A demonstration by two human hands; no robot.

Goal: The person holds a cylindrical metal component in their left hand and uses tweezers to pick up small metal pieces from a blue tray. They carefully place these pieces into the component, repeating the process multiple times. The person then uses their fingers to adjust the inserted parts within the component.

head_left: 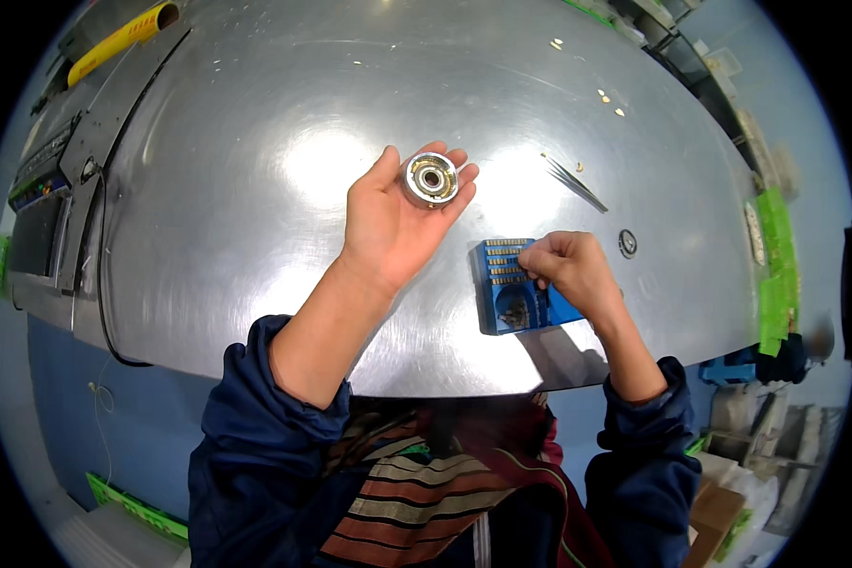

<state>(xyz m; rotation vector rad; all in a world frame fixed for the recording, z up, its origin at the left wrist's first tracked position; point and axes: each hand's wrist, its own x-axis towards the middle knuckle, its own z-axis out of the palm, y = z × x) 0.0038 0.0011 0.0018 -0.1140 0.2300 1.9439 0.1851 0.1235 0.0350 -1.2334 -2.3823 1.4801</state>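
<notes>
My left hand (383,222) is turned palm up over the table, fingers curled a little around a round metal housing (431,180). That housing is a shiny cylinder with a bore at its centre and brassy pieces around the inside of its rim. My right hand (570,270) hovers at a blue tray (488,320), thumb and index finger pinched together over its slots. Rows of small brass-coloured pins (504,252) fill the slots near the fingertips. Whatever lies in the pinch is too small or hidden to make out. A rounded pocket (516,312) at the tray's near side contains small dark pieces.
Metal tweezers (577,184) lie beyond my right hand, with a dark ring-shaped part (628,243) to its right. Small pale bits (605,97) are scattered at the far right of the steel table (256,237). A black cable (104,275) runs down the left side.
</notes>
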